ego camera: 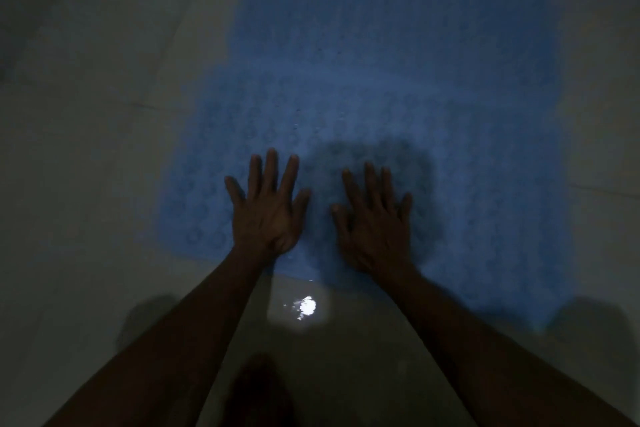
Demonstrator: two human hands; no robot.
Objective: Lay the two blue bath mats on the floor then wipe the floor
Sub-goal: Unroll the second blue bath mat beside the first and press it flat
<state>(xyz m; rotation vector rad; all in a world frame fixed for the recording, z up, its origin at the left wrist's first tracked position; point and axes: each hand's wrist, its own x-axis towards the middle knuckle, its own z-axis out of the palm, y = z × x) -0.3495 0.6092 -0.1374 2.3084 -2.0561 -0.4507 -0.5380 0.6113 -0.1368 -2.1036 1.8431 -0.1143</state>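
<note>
Both hands, left (266,215) and right (375,229), are spread flat, fingers apart, on the near blue mat (485,201). Likely pressed to seat it against the wet floor (86,184).

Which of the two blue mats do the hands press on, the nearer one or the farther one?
The nearer mat: both the left hand and the right hand lie flat on it. The farther mat lies beyond, untouched.
</note>
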